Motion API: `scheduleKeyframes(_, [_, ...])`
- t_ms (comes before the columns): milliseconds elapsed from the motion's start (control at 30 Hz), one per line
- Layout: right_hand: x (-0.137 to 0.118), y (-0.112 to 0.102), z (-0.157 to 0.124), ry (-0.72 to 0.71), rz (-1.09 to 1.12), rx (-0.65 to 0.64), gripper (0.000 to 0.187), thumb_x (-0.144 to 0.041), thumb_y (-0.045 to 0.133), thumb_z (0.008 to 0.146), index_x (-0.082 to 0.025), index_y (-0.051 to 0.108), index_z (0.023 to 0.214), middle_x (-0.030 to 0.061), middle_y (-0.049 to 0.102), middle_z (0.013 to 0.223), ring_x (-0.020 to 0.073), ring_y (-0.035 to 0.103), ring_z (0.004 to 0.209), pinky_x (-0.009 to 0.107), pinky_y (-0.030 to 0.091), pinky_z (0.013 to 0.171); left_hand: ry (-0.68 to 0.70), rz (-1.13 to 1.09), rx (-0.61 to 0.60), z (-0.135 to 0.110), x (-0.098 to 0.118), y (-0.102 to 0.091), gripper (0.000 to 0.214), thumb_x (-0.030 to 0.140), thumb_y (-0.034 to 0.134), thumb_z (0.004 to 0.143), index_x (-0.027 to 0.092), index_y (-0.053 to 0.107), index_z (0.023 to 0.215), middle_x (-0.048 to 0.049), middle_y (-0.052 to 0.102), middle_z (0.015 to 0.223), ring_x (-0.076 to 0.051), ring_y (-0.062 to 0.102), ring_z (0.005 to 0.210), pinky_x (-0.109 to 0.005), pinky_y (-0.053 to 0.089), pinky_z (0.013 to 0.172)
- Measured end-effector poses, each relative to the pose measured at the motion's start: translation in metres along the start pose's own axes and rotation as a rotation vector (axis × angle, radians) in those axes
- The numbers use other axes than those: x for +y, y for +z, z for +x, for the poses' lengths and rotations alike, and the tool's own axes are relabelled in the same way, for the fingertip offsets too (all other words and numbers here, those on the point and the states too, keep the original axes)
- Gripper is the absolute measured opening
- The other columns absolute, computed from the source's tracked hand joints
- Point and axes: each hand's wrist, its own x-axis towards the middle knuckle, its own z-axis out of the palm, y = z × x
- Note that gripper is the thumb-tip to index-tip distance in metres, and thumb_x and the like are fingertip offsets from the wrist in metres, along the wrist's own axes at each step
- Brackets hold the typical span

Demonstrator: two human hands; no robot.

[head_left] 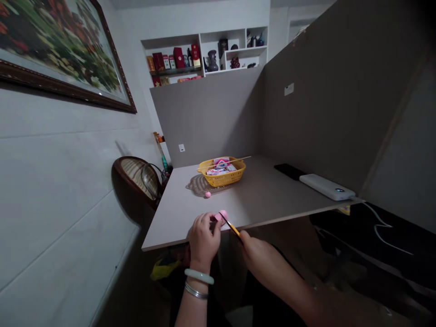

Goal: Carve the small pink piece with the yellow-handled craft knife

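Note:
My left hand (203,240) is at the near edge of the pale grey table (173,222), its fingers closed on a pink lump of soft material (220,216). My right hand (260,259) grips a thin yellow-and-black tool (231,227), and the tool's dark tip touches the pink lump. A smaller pink ball (207,194) lies farther off on the table, at the edge of a woven mat (199,186). Both hands are well apart from it. Each hand's grip is partly hidden by its fingers.
A yellow plastic basket (223,180) holds pink-and-white packets, with a wooden skewer (226,162) across it. A white power bank (327,187) and a black phone (289,171) lie at the right. Grey panels stand behind and right of the table.

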Motion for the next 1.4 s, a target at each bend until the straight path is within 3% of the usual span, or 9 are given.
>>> scheduleKeyframes(100, [0.003,0.000,-0.007,0.032,0.000,-0.023,0.019,-0.019,0.033,0.096,-0.018,0.051,0.089,0.0067,0.070,0.080,0.0190,0.068,0.073,0.026,0.024,0.053,0.003,0.005,-0.004,0.000,0.001,0.000,0.015,0.035,0.051,0.090,0.022,0.058,0.092,-0.0035,0.063,0.087,-0.018,0.058,0.082,-0.029,0.044,0.073])
scheduleKeyframes(300, [-0.008,-0.002,0.018,-0.004,-0.049,0.006,0.019,-0.023,0.033,0.097,-0.018,0.051,0.093,0.0077,0.070,0.085,0.0193,0.068,0.074,0.027,0.022,0.052,-0.022,0.021,0.007,0.002,-0.001,0.000,0.018,0.037,0.051,0.090,0.021,0.058,0.093,-0.0045,0.063,0.087,-0.020,0.059,0.082,-0.031,0.044,0.072])
scheduleKeyframes(533, [0.001,0.005,-0.006,0.029,-0.009,-0.007,0.020,-0.018,0.032,0.095,-0.018,0.052,0.091,0.0071,0.070,0.080,0.0190,0.067,0.071,0.026,0.025,0.053,-0.011,0.000,-0.024,0.001,0.002,-0.003,0.014,0.034,0.051,0.090,0.022,0.058,0.093,-0.0027,0.063,0.089,-0.019,0.058,0.083,-0.030,0.044,0.073])
scheduleKeyframes(733, [-0.014,-0.005,0.022,0.005,-0.050,0.000,0.021,-0.017,0.033,0.094,-0.018,0.053,0.099,0.0098,0.070,0.086,0.0191,0.067,0.074,0.025,0.028,0.055,-0.026,0.039,0.008,0.002,0.001,-0.002,0.015,0.034,0.050,0.090,0.021,0.058,0.093,-0.0035,0.064,0.087,-0.020,0.059,0.083,-0.031,0.044,0.072])
scheduleKeyframes(933, [-0.003,0.001,-0.002,0.022,-0.004,-0.023,0.021,-0.020,0.032,0.096,-0.018,0.052,0.093,0.0080,0.070,0.082,0.0191,0.068,0.074,0.025,0.027,0.054,0.015,0.002,0.008,0.000,-0.002,0.001,0.013,0.032,0.051,0.090,0.021,0.058,0.094,-0.0039,0.064,0.089,-0.018,0.059,0.083,-0.030,0.046,0.072])
scheduleKeyframes(1167, [-0.007,0.001,0.013,0.001,-0.022,-0.014,0.017,-0.023,0.034,0.096,-0.019,0.051,0.094,0.0080,0.071,0.085,0.0184,0.067,0.072,0.026,0.023,0.052,0.007,0.019,0.016,0.001,-0.002,-0.001,0.015,0.033,0.051,0.090,0.021,0.058,0.095,-0.0047,0.063,0.090,-0.020,0.059,0.084,-0.031,0.045,0.073])
scheduleKeyframes(1400, [0.002,0.006,-0.009,0.017,0.024,-0.007,0.020,-0.019,0.032,0.096,-0.018,0.051,0.090,0.0076,0.070,0.080,0.0193,0.068,0.072,0.026,0.024,0.053,0.026,0.017,0.008,0.001,0.001,-0.002,0.015,0.033,0.050,0.090,0.021,0.057,0.095,-0.0040,0.063,0.088,-0.019,0.058,0.082,-0.031,0.045,0.072])
